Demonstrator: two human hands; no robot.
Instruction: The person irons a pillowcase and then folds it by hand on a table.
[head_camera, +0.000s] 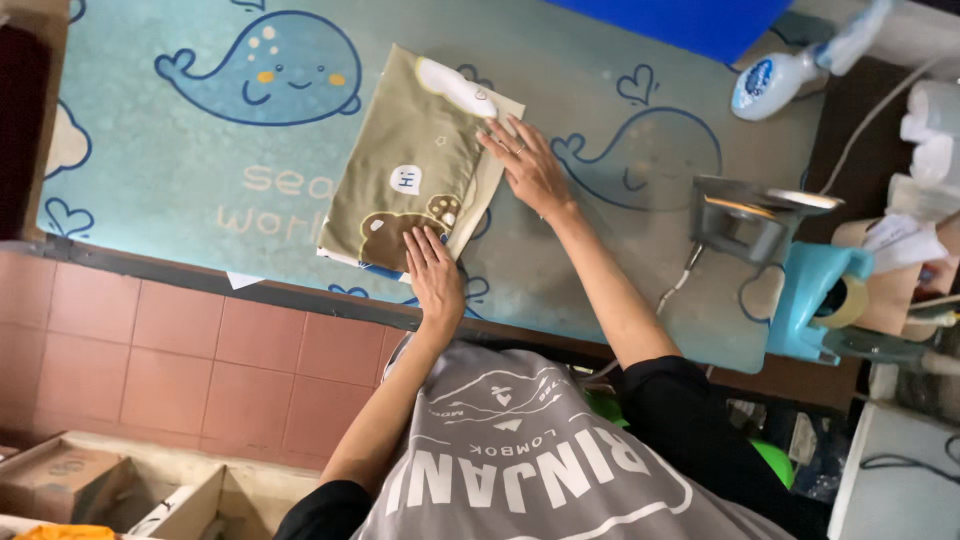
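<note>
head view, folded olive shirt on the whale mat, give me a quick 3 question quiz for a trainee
1. True or false: both hands lie flat on the folded olive garment.
2. Which stands to the right of the right hand? A) the iron B) a sewing machine C) a laundry basket
3. Fill in: the left hand presses the garment's corner printed with a brown ____.

Key
1. True; the right hand is at the far right edge, the left hand at the near corner.
2. A; it sits on the mat, near the spray bottle.
3. Bear.
</note>
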